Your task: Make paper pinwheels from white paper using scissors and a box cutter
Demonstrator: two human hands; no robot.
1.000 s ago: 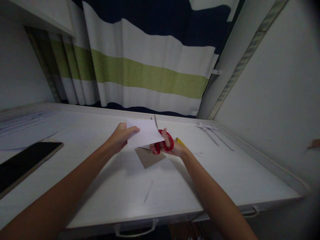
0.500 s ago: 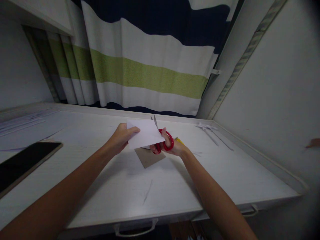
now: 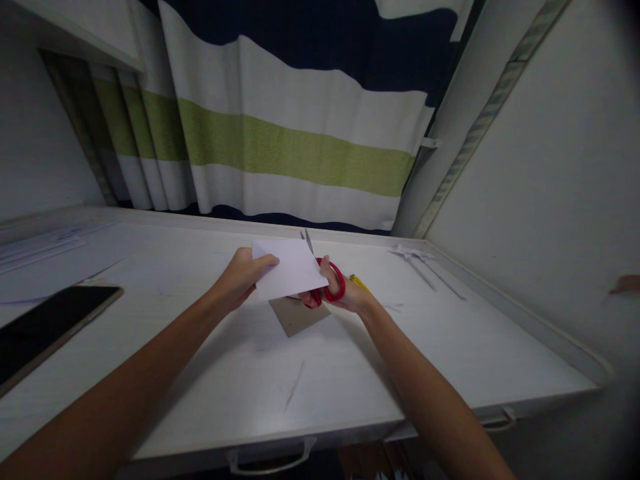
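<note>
My left hand [image 3: 243,277] pinches the left edge of a white sheet of paper [image 3: 287,268], thumb on top. In my right hand [image 3: 345,290] are red-handled scissors [image 3: 334,287], fingers through the loops. Their blades [image 3: 307,239] point away from me and stand slightly apart beyond the paper's far right corner. Part of the scissors is hidden behind the paper's right edge. Below the paper, a grey-brown card [image 3: 297,317] lies on the white desk [image 3: 240,387]. A yellow object [image 3: 359,283] shows partly behind my right hand.
On the left lie a dark tablet or phone [image 3: 55,327] and several white paper sheets [image 3: 65,257]. Paper strips [image 3: 420,263] lie at the right back. A striped curtain [image 3: 300,127] hangs behind the desk. Another hand [image 3: 625,285] shows at the far right edge.
The view shifts very slightly. Both hands keep their hold on the paper and scissors, and the scissor blades look a little different in angle.
</note>
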